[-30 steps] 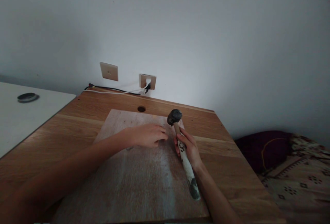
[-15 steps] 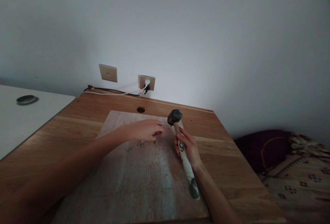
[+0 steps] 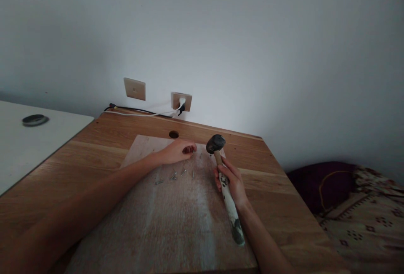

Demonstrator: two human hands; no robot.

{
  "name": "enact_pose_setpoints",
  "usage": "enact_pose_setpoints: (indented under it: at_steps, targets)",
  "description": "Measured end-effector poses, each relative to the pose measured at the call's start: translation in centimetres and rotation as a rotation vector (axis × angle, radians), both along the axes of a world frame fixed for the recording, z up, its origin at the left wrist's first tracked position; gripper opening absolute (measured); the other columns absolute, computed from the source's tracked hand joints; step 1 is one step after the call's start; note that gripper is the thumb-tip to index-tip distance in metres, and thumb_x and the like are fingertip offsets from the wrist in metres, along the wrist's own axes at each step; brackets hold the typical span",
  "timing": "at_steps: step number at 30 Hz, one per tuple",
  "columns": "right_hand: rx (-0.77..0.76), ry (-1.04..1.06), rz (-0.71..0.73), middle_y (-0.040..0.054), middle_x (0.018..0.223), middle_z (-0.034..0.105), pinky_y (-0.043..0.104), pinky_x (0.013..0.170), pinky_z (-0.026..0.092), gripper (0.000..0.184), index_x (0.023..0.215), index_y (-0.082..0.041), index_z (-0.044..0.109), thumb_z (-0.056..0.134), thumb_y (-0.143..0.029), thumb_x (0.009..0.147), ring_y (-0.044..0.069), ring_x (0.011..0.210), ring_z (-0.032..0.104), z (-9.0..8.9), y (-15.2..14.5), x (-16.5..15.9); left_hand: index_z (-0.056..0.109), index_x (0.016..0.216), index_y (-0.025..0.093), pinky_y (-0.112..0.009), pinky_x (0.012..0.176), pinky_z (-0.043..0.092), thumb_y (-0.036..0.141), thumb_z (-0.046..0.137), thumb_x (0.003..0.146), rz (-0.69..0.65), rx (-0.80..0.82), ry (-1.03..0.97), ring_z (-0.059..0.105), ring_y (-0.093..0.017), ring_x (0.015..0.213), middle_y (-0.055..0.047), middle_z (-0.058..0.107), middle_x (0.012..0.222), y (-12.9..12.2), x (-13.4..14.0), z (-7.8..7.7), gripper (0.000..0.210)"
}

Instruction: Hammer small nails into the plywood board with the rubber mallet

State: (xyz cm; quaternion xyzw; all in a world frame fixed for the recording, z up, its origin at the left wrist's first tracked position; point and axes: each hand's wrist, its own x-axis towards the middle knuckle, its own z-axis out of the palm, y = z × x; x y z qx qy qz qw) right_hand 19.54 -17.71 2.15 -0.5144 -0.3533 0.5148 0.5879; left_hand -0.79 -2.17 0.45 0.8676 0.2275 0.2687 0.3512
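Observation:
My right hand is wrapped around the handle of a hammer, which has a dark, rounded head and a worn, paint-flaked wooden shaft. The head points away from me, above the far right part of a pale wooden board. Over the far part of that board is my left hand, its fingers curled together; what they hold, if anything, is too small to make out. Several small metal nails lie loose on the board just below the left hand.
Beneath the board is a wooden table with a round cable hole. Cables run along its back edge to a wall socket. A white table with a round dark object adjoins on the left. Patterned fabric lies at right.
My left hand has risen away from the nails toward the board's far edge, uncovering more of them. My right hand and the hammer stay nearly where they were.

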Motion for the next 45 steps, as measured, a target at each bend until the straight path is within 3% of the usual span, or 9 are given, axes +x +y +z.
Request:
enact_pose_setpoints:
  at_steps: [3, 7, 11, 20, 28, 35, 45]
  targets:
    - [0.018, -0.004, 0.012, -0.0043, 0.06, 0.062, 0.02, 0.031, 0.035, 0.053, 0.114, -0.018, 0.068, 0.082, -0.046, 0.072, 0.01, 0.036, 0.047, 0.2, 0.0, 0.0, 0.071, 0.093, 0.016, -0.026, 0.068, 0.048, 0.013, 0.062, 0.086, -0.012, 0.017, 0.004, 0.065, -0.016, 0.072, -0.002, 0.072, 0.083, 0.0, -0.1, 0.1, 0.012]
    - [0.015, -0.02, 0.015, -0.0051, 0.06, 0.062, 0.02, 0.031, 0.034, 0.052, 0.111, -0.018, 0.067, 0.083, -0.046, 0.07, 0.01, 0.036, 0.047, 1.8, 0.5, 0.1, 0.071, 0.092, 0.016, -0.027, 0.071, 0.047, 0.009, 0.064, 0.084, -0.01, 0.092, 0.017, 0.065, -0.017, 0.074, -0.002, 0.072, 0.083, 0.1, -0.1, 0.0, 0.013]
    - [0.014, -0.044, 0.082, -0.0048, 0.06, 0.06, 0.021, 0.032, 0.033, 0.042, 0.101, -0.018, 0.067, 0.081, -0.045, 0.072, 0.009, 0.036, 0.047, 3.1, 1.5, -0.4, 0.072, 0.093, 0.015, -0.028, 0.072, 0.048, 0.007, 0.065, 0.084, 0.02, 0.113, 0.033, 0.066, -0.018, 0.075, -0.003, 0.073, 0.083, 0.0, -0.1, -0.2, 0.014]
    - [0.07, -0.152, 0.14, -0.0051, 0.061, 0.059, 0.023, 0.037, 0.032, 0.031, 0.1, -0.02, 0.068, 0.075, -0.045, 0.084, 0.01, 0.04, 0.048, 0.1, 1.0, -1.6, 0.074, 0.094, 0.014, -0.03, 0.08, 0.051, 0.007, 0.069, 0.084, -0.016, 0.155, 0.048, 0.069, -0.019, 0.086, -0.006, 0.075, 0.095, 0.2, 0.0, -0.1, 0.014]
    - [0.07, -0.058, 0.176, -0.0044, 0.066, 0.062, 0.023, 0.038, 0.031, 0.034, 0.109, -0.02, 0.068, 0.075, -0.043, 0.085, 0.009, 0.041, 0.049, 0.4, 0.6, -1.9, 0.067, 0.108, 0.016, -0.029, 0.077, 0.055, 0.005, 0.071, 0.079, 0.067, -0.015, 0.017, 0.072, -0.018, 0.082, -0.003, 0.077, 0.092, 0.0, 0.0, 0.0, 0.031]
    - [0.063, -0.105, 0.24, -0.0038, 0.065, 0.062, 0.023, 0.038, 0.032, 0.044, 0.12, -0.018, 0.07, 0.075, -0.043, 0.085, 0.009, 0.04, 0.048, 1.1, 0.0, -1.7, 0.058, 0.126, 0.015, -0.03, 0.076, 0.056, 0.006, 0.071, 0.079, 0.066, -0.074, -0.014, 0.074, -0.02, 0.084, -0.005, 0.077, 0.094, 0.2, 0.0, -0.3, 0.05]
    - [-0.006, -0.146, 0.29, -0.0038, 0.061, 0.06, 0.024, 0.038, 0.032, 0.054, 0.128, -0.016, 0.07, 0.073, -0.041, 0.081, 0.011, 0.04, 0.048, 0.5, 0.7, -1.7, 0.065, 0.12, 0.013, -0.032, 0.078, 0.054, 0.011, 0.074, 0.072, 0.068, -0.061, -0.035, 0.071, -0.023, 0.089, -0.009, 0.075, 0.106, 0.5, 0.0, -0.2, 0.049]
